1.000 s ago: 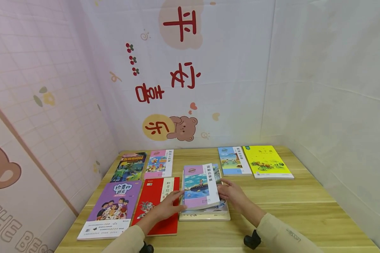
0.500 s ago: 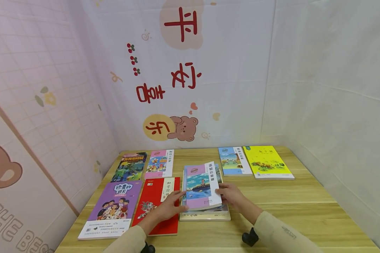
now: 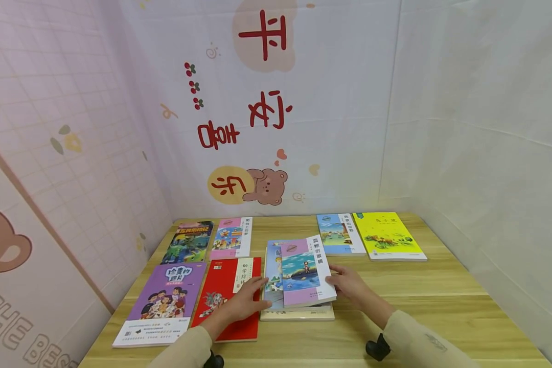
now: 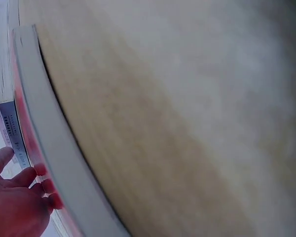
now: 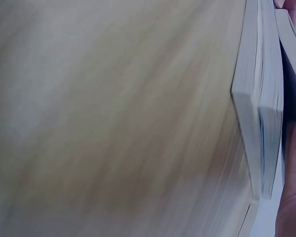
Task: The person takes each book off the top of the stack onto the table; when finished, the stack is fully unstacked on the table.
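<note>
A pink-and-white picture-cover book [image 3: 299, 278] lies slanted over a stack in the head view. My right hand [image 3: 351, 289] grips its right edge; in the right wrist view that book [image 5: 292, 37] tilts up off the stack, fingers under it. Below it show a blue-covered book [image 3: 271, 255] and a cream-edged book [image 3: 303, 314] at the bottom. My left hand [image 3: 241, 304] reaches over the red book [image 3: 230, 324], its relaxed fingers touching the stack's left edge. In the left wrist view the left hand [image 4: 17, 205] is beside the book edges.
A purple book [image 3: 158, 301] lies left of the red one. Behind them are a dark green picture book [image 3: 188, 243] and another pink book [image 3: 230, 237]. A blue book [image 3: 340, 235] and a yellow book [image 3: 388, 235] lie at back right, near the curtain wall [image 3: 340, 153].
The pink-and-white book has slid to the right with my right hand, uncovering more of the blue book's left side. My left hand has stayed about where it was.
</note>
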`<state>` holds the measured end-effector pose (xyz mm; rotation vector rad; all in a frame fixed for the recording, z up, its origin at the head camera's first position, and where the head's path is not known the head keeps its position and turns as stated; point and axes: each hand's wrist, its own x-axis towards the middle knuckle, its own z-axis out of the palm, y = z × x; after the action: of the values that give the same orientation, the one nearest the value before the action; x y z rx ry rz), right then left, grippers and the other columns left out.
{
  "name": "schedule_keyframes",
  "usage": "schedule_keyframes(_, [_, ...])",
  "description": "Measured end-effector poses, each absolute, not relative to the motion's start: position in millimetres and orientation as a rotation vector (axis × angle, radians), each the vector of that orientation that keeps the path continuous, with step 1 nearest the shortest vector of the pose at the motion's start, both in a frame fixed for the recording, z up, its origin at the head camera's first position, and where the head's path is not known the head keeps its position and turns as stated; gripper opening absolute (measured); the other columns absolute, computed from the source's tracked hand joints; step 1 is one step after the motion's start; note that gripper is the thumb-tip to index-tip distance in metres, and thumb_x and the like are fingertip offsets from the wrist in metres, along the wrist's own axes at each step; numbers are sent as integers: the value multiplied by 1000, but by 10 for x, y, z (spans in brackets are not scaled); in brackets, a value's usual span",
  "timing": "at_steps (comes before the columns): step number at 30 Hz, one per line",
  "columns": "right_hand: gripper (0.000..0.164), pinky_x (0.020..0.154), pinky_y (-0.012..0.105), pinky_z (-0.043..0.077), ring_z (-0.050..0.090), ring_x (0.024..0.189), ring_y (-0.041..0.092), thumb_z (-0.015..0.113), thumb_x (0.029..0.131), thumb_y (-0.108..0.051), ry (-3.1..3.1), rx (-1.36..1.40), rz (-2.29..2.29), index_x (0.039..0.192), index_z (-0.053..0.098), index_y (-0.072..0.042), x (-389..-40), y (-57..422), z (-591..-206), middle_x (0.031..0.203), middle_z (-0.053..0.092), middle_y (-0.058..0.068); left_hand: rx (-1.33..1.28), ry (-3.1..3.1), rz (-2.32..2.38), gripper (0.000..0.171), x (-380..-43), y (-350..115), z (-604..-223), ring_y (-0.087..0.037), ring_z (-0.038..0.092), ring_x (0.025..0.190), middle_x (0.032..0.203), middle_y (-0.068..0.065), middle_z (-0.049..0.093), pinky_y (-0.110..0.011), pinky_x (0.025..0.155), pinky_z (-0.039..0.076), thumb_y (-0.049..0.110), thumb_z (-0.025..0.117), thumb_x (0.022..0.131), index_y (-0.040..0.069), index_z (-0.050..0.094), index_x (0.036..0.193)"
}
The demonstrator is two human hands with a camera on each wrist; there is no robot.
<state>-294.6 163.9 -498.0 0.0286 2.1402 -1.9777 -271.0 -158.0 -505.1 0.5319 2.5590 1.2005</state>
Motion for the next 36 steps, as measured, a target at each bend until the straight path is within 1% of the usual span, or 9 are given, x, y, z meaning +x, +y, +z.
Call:
schedule_keyframes(6, [58,71,44,59,70,90,30,57,96,-2,2166,68,-1978,149,36,6,-2907,1791,-4978,120,64,27,514,2572,1172,77,-2721,-1574,-5027,-43,27,139,155,-20,28,-64,109,30,32,72,91,5,36,153])
schedule_keyframes(11, [59,72,44,59,69,91,30,57,97,-2,2162,57,-1981,151,33,5,-2874,1924,-4946,123,62,29,500,2572,1155,79,-2709,-1575,-5005,-43,26,140,155,-20,28,-63,110,29,30,75,89,4,35,153])
schedule_keyframes(16, [59,72,43,59,69,89,29,58,96,-1,2169,92,-1990,150,35,4,-2829,2069,-4907,119,64,27,506,2578,1147,79,-2708,-1576,-5015,-43,26,139,155,-21,28,-64,110,29,29,75,89,4,36,152])
schedule_keyframes(26, [61,76,43,59,69,93,28,57,98,-5,2188,146,-1968,153,31,0,-2748,2404,-4853,127,61,27,492,2576,1153,80,-2724,-1584,-5068,-42,28,138,155,-18,30,-63,108,32,31,76,88,7,37,153])
schedule_keyframes(32, [63,77,43,59,69,93,27,57,99,-6,2195,138,-1951,155,28,-1,-2687,2619,-4819,128,61,26,478,2578,1151,81,-2730,-1584,-5063,-41,30,137,154,-18,30,-62,106,35,32,77,87,8,38,153])
schedule_keyframes(36, [65,77,44,59,69,93,28,57,98,-6,2198,147,-1932,155,26,1,-2642,2742,-4824,127,61,27,486,2581,1151,80,-2727,-1582,-5061,-41,30,137,154,-19,30,-62,107,35,32,77,87,7,38,152])
